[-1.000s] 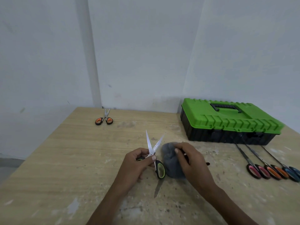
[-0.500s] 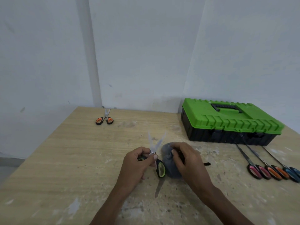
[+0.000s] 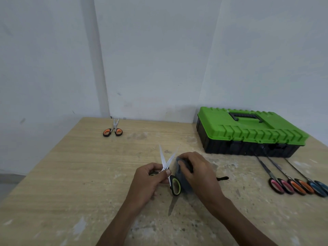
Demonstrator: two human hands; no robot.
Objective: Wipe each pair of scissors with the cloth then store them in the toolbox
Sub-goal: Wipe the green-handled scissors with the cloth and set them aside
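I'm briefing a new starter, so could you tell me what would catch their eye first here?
The green toolbox sits closed at far right. At centre, the left hand holds open green-handled scissors beside the grey cloth gripped by the right hand. Three more pairs lie before the toolbox.

Toolbox [image 3: 248, 132] on the table [image 3: 71, 174], far right.
A scissors row [image 3: 298, 187] lies just before it; opened pair [image 3: 164, 164] and cloth [image 3: 183, 183] front-left of it; lone pair [image 3: 113, 130] well left, beside the wall.

Splayed scissors [image 3: 165, 168] beside grey cloth [image 3: 183, 181]
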